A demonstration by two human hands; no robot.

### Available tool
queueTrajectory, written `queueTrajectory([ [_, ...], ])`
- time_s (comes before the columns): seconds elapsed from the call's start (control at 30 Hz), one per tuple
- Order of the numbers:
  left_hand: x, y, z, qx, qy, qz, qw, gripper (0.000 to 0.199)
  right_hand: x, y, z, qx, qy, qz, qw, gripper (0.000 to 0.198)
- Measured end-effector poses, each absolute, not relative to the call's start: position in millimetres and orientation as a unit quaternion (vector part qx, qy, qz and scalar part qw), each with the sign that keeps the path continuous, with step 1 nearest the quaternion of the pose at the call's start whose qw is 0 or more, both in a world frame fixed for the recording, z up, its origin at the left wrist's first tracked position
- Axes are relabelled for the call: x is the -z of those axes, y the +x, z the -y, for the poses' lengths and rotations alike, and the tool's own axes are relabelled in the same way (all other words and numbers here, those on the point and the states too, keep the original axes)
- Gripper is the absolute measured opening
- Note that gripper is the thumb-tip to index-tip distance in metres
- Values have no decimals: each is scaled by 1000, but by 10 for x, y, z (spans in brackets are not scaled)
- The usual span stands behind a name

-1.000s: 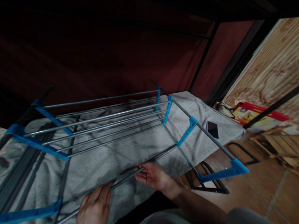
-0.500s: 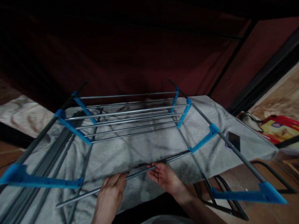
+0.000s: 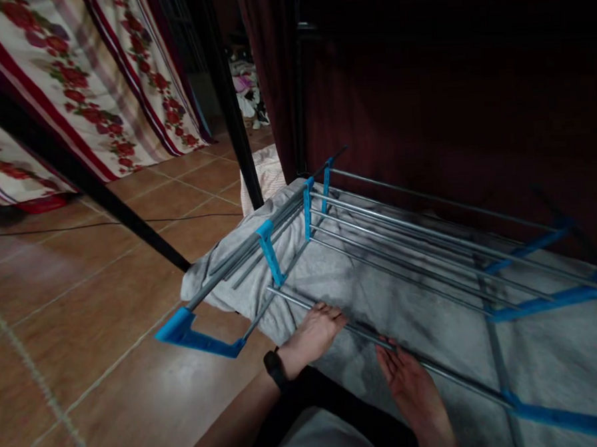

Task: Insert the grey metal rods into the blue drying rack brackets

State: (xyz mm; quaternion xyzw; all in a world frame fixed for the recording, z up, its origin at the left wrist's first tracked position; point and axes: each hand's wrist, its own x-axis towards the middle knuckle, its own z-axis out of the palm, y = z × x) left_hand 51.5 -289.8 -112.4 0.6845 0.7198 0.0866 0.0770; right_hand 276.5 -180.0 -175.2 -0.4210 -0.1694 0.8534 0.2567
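A thin grey metal rod point(image 3: 296, 299) slants across in front of me. My left hand point(image 3: 315, 331) is closed over it from above, near its left end. My right hand point(image 3: 407, 382), palm turned up, holds it further right with the fingertips tucked behind it. The rod's right end meets a blue plastic bracket point(image 3: 563, 418) of a rack frame. Its left end lies by another blue bracket point(image 3: 271, 255), and I cannot tell whether they touch. Several rods point(image 3: 403, 226) span the rack behind, between further blue brackets.
A grey blanket point(image 3: 381, 276) lies under the rack, with loose grey tubes point(image 3: 253, 262) on its left part. Black slanting poles point(image 3: 229, 100) stand at the left over a tiled floor point(image 3: 136, 365). A floral curtain point(image 3: 95, 81) hangs behind, and a dark red cloth point(image 3: 423, 110) hangs beyond the rack.
My view has swung to the left, bringing the floor and floral curtain in. The rod's left end now lies close to the left bracket; both hands still hold the rod.
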Motion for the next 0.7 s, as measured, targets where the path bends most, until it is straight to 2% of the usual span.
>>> queueTrajectory([
  [0.33, 1403, 514, 2852, -88, 682, -718, 110, 27, 1910, 2754, 1809, -831, -464, 181, 247, 15],
  [0.7, 1349, 400, 2941, -90, 669, -726, 127, 29, 1884, 2714, 1894, -825, -459, 239, 226, 23],
])
